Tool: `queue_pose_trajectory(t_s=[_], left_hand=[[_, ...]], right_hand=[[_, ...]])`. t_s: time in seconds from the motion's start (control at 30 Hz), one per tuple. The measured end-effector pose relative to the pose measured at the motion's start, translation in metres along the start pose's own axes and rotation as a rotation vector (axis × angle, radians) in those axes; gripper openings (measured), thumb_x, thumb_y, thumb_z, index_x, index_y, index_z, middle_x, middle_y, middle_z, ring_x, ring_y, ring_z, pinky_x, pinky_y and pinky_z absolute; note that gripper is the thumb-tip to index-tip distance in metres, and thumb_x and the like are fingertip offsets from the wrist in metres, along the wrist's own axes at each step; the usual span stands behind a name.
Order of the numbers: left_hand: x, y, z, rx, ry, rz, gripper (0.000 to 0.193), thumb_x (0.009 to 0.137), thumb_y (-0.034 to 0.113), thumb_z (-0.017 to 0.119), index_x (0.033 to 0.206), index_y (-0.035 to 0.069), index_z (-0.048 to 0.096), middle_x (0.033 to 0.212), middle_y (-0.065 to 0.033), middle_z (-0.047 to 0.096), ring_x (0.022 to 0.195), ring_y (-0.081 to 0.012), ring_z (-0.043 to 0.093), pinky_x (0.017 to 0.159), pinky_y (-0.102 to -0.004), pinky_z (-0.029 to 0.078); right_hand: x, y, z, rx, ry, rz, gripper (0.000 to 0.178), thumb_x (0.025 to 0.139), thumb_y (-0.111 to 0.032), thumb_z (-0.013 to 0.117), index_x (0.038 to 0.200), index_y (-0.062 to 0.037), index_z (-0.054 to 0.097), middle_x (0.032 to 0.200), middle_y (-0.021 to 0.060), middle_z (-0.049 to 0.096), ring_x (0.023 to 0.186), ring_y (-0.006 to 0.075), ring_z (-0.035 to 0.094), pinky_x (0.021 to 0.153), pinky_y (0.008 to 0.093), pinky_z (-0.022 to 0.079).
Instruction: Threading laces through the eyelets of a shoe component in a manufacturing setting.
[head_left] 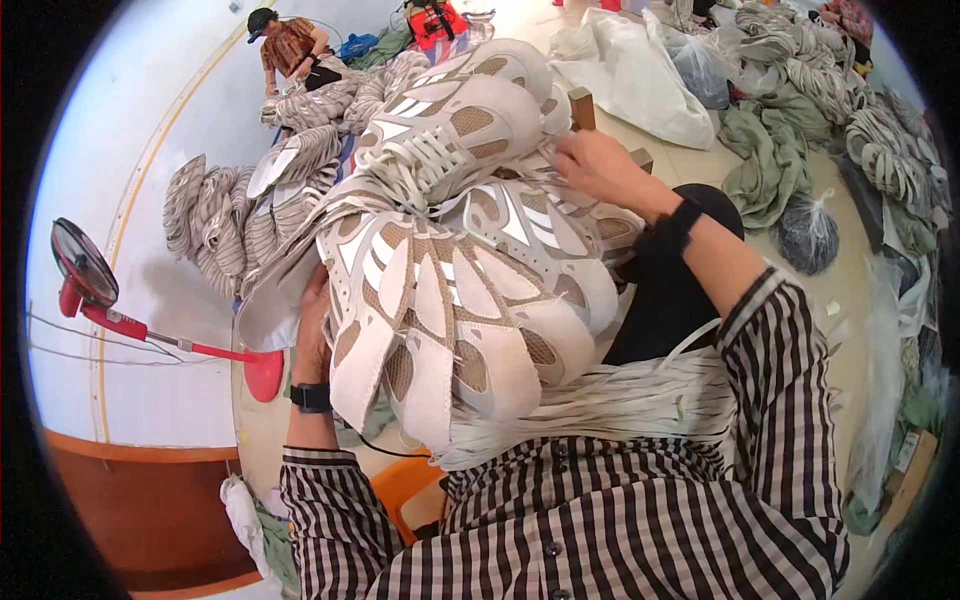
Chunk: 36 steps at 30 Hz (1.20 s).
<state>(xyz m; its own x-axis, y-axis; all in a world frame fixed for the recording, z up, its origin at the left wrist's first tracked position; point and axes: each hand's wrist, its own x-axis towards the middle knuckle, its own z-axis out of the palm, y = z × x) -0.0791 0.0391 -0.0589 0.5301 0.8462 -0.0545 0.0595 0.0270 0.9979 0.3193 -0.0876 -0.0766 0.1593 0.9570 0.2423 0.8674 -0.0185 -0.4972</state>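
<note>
A big bundle of beige and white shoe uppers (470, 300) with brown mesh panels fans out over my lap. One upper near its middle has white laces (425, 165) threaded through the eyelets. My left hand (314, 310) holds the bundle at its left side, with most of the fingers hidden behind the uppers. At the bundle's far right edge is my right hand (600, 168), its fingers curled in close to the uppers; what they pinch is too small to make out. Loose white shoelaces (600, 415) lie in a thick hank across my lap.
A red lamp with a round head (85, 262) stands at left by the wall. Bundled uppers (215, 225) are piled beyond my left hand. Far left, another person (295, 50) sits. White sacks (630, 75), green cloth (775, 160) and a black-filled plastic bag (806, 235) lie at right.
</note>
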Motion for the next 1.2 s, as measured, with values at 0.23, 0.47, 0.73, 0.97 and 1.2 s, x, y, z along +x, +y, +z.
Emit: queue_pose_trajectory(t_s=[0.23,0.47,0.73,0.97,1.2], left_hand=[[-0.001,0.006,0.012,0.185,0.111,-0.087,0.051,0.092,0.019,0.057,0.136,0.000,0.039,0.118,-0.0121,0.059,0.096,-0.0171,0.062,0.079,-0.0271,0.052],[-0.029,-0.007,-0.004,-0.050,0.211,-0.104,0.051,0.090,0.017,0.057,0.135,0.001,0.040,0.115,-0.0111,0.060,0.095,-0.0190,0.063,0.079,-0.0272,0.053],[-0.051,-0.022,-0.038,0.000,0.201,-0.154,0.061,0.079,0.014,0.065,0.134,0.002,0.042,0.124,-0.0128,0.056,0.104,-0.0232,0.060,0.088,-0.0334,0.051],[-0.040,-0.036,-0.046,0.122,0.166,-0.044,0.048,0.088,0.008,0.057,0.134,0.003,0.043,0.120,-0.0126,0.058,0.098,-0.0213,0.063,0.081,-0.0313,0.054],[-0.043,-0.022,-0.032,-0.045,0.223,-0.169,0.052,0.084,0.005,0.058,0.134,0.003,0.043,0.118,-0.0123,0.060,0.098,-0.0220,0.063,0.081,-0.0321,0.054]], right_hand=[[0.025,0.069,0.072,-0.030,-0.242,0.030,0.051,0.094,-0.040,0.036,0.100,0.0037,0.063,0.098,0.0269,0.063,0.098,0.0400,0.060,0.085,0.0488,0.044],[-0.063,-0.005,0.069,0.257,-0.031,0.086,0.035,0.092,-0.036,0.046,0.089,-0.0014,0.052,0.076,0.0237,0.059,0.070,0.0406,0.060,0.061,0.0468,0.047],[-0.118,-0.048,0.061,0.394,0.033,0.060,0.021,0.089,-0.021,0.055,0.090,-0.0045,0.042,0.066,0.0216,0.054,0.065,0.0445,0.055,0.055,0.0504,0.042],[-0.051,0.010,0.053,0.692,-0.329,0.251,0.031,0.095,-0.030,0.047,0.090,-0.0011,0.056,0.074,0.0211,0.061,0.069,0.0370,0.059,0.060,0.0425,0.045],[-0.015,0.066,0.108,-0.387,-0.073,-0.106,0.042,0.072,-0.018,0.064,0.106,0.0017,0.049,0.097,0.0184,0.057,0.093,0.0349,0.058,0.080,0.0423,0.045]])
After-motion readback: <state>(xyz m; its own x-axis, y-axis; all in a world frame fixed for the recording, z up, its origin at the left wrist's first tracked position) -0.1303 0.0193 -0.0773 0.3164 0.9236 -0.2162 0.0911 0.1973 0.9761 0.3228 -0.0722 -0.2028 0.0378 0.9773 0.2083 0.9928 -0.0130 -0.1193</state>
